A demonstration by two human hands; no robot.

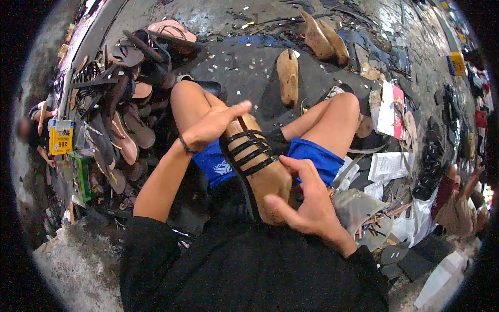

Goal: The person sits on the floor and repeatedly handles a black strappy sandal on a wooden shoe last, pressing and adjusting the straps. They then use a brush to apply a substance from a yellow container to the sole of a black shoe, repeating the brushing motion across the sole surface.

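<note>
A wooden shoe last (269, 183) lies over my lap, with a black strappy sandal upper (251, 151) across its front part. A dark sole edge (242, 179) runs along the last's left side. My left hand (221, 122) grips the sandal and last at the far end, thumb stretched over the top and the other fingers hidden beneath. Near the heel end is my right hand (311, 205), fingers spread, its thumb over the wood and its index fingertip by the strap ends on the right side. Nothing shows between those fingers.
Sandals (122, 117) are heaped on the left, beside a yellow box (61, 137). A wooden last (287, 78) and a pair of lasts (323, 40) lie ahead. On the right are a clear plastic bag of strips (364, 208) and papers (390, 166). Another person (39, 130) sits far left.
</note>
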